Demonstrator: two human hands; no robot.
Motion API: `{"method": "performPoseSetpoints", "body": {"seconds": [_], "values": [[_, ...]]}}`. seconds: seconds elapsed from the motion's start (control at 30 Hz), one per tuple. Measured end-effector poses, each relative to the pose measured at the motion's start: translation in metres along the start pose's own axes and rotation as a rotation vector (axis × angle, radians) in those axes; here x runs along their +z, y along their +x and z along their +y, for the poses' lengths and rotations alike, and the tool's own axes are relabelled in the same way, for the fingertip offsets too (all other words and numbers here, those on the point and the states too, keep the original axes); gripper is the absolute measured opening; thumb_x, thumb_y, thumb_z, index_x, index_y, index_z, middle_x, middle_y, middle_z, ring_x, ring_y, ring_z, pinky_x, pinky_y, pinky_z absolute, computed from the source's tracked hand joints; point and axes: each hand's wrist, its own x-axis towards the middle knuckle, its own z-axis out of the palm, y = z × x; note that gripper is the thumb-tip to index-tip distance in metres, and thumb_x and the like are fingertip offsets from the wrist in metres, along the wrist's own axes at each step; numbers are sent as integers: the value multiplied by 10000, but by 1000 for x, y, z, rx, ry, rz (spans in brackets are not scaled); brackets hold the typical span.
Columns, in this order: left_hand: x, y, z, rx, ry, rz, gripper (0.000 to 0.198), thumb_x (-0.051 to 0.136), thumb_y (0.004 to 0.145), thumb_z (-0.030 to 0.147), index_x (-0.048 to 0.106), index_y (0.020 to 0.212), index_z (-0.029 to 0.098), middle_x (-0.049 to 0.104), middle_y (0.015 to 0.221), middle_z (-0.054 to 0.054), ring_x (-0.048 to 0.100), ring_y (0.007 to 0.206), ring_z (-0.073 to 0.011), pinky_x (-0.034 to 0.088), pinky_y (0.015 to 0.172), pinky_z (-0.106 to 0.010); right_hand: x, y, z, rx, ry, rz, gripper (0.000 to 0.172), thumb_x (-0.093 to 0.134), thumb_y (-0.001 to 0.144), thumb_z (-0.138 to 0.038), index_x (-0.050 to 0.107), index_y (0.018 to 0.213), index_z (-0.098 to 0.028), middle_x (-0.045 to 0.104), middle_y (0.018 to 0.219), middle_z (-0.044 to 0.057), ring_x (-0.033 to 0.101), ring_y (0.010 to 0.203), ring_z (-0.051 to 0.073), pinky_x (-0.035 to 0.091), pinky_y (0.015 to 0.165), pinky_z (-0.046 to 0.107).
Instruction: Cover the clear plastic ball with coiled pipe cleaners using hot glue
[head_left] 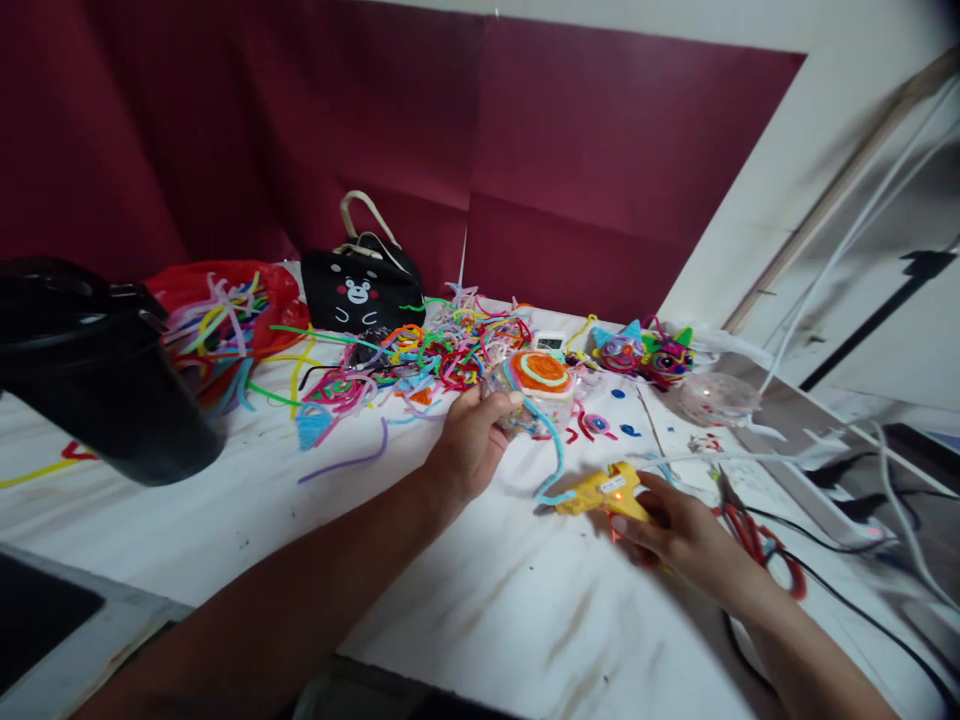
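Note:
My left hand (pixel 471 440) is closed around a clear round container (pixel 551 412), its lid covered by a spiral of orange, white and blue pipe cleaner (pixel 541 372). From the spiral a loose light-blue pipe cleaner (pixel 559 455) hangs down toward the glue gun's tip. A yellow glue gun (pixel 604 490) is gripped in my right hand (pixel 667 525), its nozzle pointing left, low over the white table. The nozzle lies close beside the blue strand's end; whether they touch I cannot tell. A small orange light shows on the gun's body.
Behind the container spreads a heap of colourful pipe cleaners (pixel 442 350). A black bin (pixel 105 370) and a black bag (pixel 361 290) stand left. Right are pipe-cleaner figures (pixel 667 355), another clear container (pixel 720 398), red-handled pliers (pixel 742 525), cables and a white tray (pixel 810 480).

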Motion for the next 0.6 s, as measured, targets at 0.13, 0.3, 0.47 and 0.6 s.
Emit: {"method": "performPoseSetpoints", "body": {"seconds": [0.13,0.3,0.47,0.6], "values": [[1,-4,-3,6,28,-29,259,746,606,177,644,840,133,708,746,-26,670,727,-172,518,716,-303,-3,-2,-3,-1,-289,-16,572,580,843,-548,514,1265,-168,691,803,52,625,656,217,455,600,347],[2,-7,-5,0,61,-51,327,749,606,179,630,910,153,715,815,-25,674,778,-179,509,742,-312,1,-15,-36,-189,-342,350,449,621,812,-552,636,1127,-232,669,1163,111,652,950,282,508,789,415],[7,-12,-6,27,110,-96,386,735,632,170,625,1002,151,714,872,-35,665,796,-180,504,740,-307,31,-20,-87,-290,231,135,320,727,797,-459,593,960,-220,654,979,57,652,908,200,548,758,306],[9,-15,-6,47,162,-80,417,750,616,158,620,1012,153,711,882,-31,659,794,-171,507,766,-306,50,-9,-105,-247,483,90,417,825,693,-433,524,883,-216,579,676,-40,541,562,102,464,501,210]]}}
